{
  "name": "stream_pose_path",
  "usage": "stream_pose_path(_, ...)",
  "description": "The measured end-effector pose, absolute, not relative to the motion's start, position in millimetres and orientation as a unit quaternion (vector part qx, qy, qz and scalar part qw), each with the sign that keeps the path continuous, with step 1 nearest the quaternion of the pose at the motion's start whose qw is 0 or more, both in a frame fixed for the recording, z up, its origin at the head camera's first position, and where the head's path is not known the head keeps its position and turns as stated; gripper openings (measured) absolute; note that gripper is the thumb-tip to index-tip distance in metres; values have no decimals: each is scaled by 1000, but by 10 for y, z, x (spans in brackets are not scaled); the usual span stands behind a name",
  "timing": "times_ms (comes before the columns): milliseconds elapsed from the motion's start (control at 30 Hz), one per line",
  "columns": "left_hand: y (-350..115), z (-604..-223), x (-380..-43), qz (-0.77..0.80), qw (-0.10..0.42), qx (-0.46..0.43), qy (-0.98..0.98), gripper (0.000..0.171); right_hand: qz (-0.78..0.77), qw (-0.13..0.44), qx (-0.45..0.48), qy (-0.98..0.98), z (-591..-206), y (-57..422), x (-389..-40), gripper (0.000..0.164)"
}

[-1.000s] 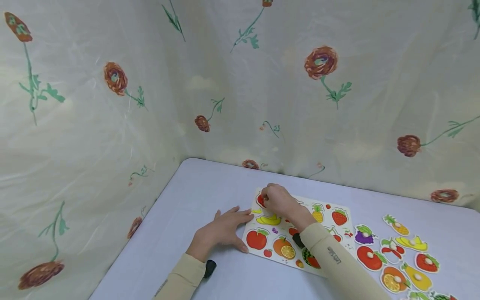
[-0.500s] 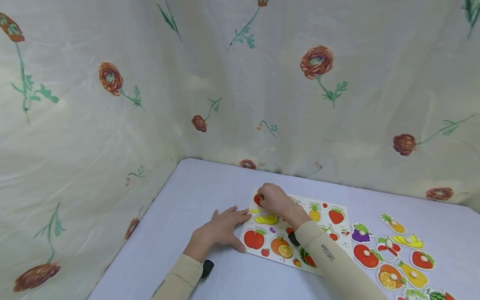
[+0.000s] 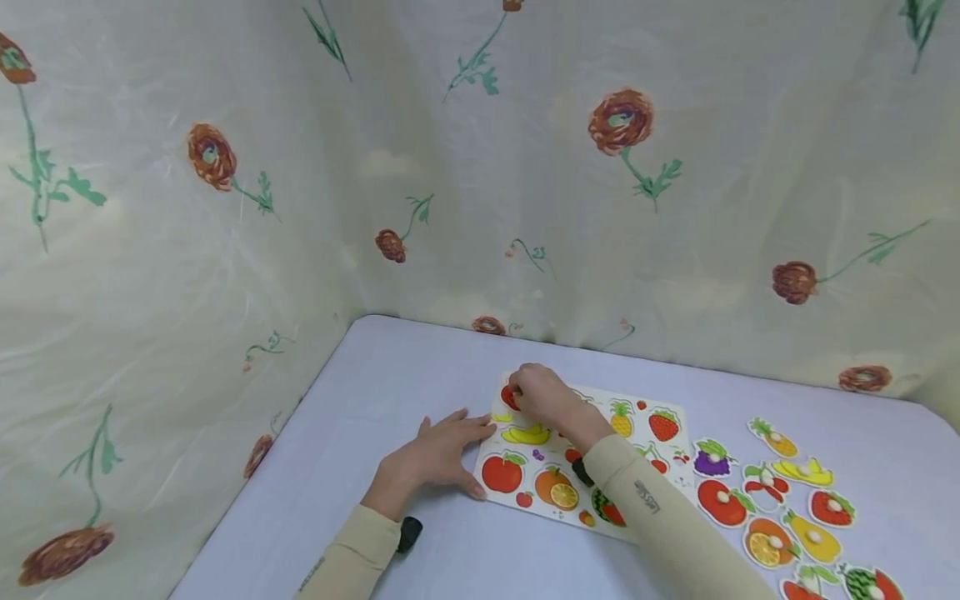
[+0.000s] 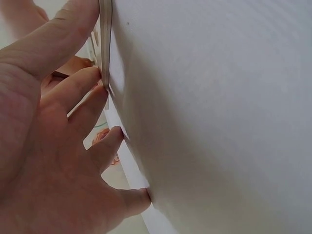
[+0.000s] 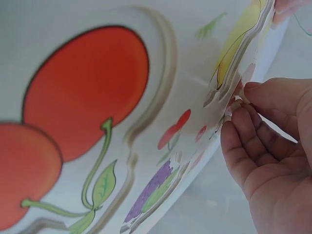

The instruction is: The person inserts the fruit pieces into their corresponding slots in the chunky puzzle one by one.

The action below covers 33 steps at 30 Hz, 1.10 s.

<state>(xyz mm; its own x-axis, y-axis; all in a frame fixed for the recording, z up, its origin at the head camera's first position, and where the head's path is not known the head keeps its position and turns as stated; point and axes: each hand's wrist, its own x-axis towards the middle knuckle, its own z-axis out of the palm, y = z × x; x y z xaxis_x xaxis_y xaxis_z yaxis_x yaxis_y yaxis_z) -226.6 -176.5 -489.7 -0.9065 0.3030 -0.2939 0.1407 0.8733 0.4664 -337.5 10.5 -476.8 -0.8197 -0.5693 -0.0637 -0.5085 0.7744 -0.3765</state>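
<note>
A white fruit puzzle board [image 3: 551,457] lies on the table with printed fruits in outlined recesses. My left hand [image 3: 431,458] has its fingers spread at the board's left edge; in the left wrist view the thumb and a couple of fingertips press against that edge, and the other fingertips rest on the table. Over the far left corner my right hand [image 3: 547,396] pinches a small white knob [image 5: 239,103] between thumb and fingertips. The red puzzle piece [image 3: 507,396] under those fingers is mostly hidden, so I cannot tell which fruit it is.
Right of the board lie several loose knobbed pieces, among them a pineapple [image 3: 772,437], bananas [image 3: 804,472], grapes [image 3: 711,458], an apple [image 3: 725,503], a pear [image 3: 812,537] and a watermelon slice [image 3: 872,585]. A flowered curtain [image 3: 450,167] stands behind the table.
The whole head view has slid slightly left. Both hands keep nearly the same place on the board, the right one still at the far left corner.
</note>
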Motion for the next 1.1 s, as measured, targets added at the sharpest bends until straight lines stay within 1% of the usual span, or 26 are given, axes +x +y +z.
stream_pose_path(233,-1730,-4889,-2274,223,182,116,950,93,-179,102,-279,938,-4750,157,-3360,16)
stream_pose_path(467,-1698,-4885,-2270,222,181,114,951,93,-185,96,-283,936,-4746,204,-3311,13)
stream_pose_path(600,-1697,-4901,-2268,223,178,117,951,93,-198,104,-272,936,-4742,226,-3281,11)
stream_pose_path(700,-1709,-4916,-2261,221,173,118,952,93,-201,106,-272,935,-4750,249,-3255,12)
stream_pose_path(900,-1723,-4926,-2252,227,166,122,952,94,-211,65,-272,937,-4731,354,-3198,27)
stream_pose_path(967,-1720,-4919,-2250,229,167,122,951,94,-214,47,-269,938,-4709,419,-3183,28)
stream_pose_path(1100,-1721,-4908,-2247,230,170,118,951,94,-206,31,-270,940,-4676,565,-3167,26)
